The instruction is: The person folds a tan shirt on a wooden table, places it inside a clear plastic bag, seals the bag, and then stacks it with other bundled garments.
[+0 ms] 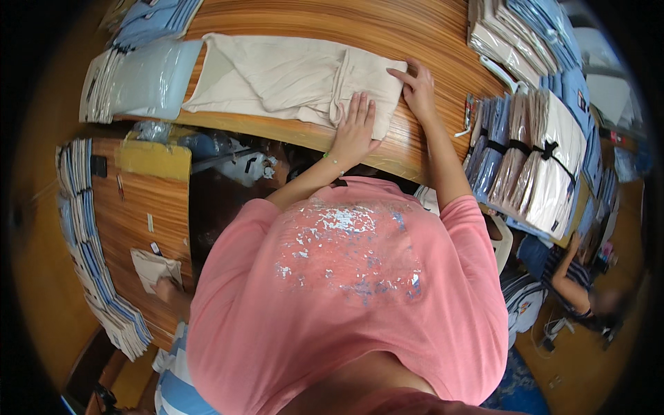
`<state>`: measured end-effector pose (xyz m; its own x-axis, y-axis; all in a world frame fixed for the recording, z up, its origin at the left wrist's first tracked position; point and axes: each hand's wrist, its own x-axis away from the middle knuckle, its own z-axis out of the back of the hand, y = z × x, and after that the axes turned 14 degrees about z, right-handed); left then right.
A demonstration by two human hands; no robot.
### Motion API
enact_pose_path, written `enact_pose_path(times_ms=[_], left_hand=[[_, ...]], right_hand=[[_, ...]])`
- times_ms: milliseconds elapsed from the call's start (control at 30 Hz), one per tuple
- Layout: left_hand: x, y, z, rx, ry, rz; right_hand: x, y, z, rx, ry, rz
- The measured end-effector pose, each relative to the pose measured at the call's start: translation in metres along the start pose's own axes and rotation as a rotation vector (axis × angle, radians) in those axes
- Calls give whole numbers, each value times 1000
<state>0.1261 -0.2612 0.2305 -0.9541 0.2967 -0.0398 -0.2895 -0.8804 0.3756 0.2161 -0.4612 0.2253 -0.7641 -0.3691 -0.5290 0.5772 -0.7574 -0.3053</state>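
A cream cloth garment (270,76) lies stretched lengthwise on the wooden table, its right end folded over on itself. My left hand (356,128) rests flat on the folded part near the front edge, fingers stretched out. At the garment's right edge is my right hand (418,90), with its index finger reaching onto the cloth and the other fingers apart from it on the table side. Neither hand grips anything that I can see. Loose creases run across the middle of the cloth, and the exact kind of garment cannot be made out.
Clear plastic bags (158,79) lie left of the garment beside packed garments. Tied bundles of wrapped garments (553,149) stand at the right, with more stacks (519,41) behind. A co-worker's hand (166,289) touches a cream cloth on the left table (135,214). Another person sits at far right.
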Motion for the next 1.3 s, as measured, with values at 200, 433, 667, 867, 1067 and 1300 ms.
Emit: enact_pose_path(times_ms=[200,433,667,867,1067,1300], left_hand=[[6,-23,18,432,-160,64],[31,-83,106,1921,-580,597],[-29,-184,99,1218,14,737],[-27,-215,82,1197,35,822],[-43,-229,58,898,247,758],[-51,-226,70,650,331,697]], right_hand=[[-14,-7,16,-126,-115,42],[-95,-70,86,-837,-484,-217],[-152,-44,-69,-772,-224,-420],[-147,-28,-91,-922,-395,-555],[-184,-47,-80,-925,-644,-941],[-179,-40,-110,-1112,-283,-643]])
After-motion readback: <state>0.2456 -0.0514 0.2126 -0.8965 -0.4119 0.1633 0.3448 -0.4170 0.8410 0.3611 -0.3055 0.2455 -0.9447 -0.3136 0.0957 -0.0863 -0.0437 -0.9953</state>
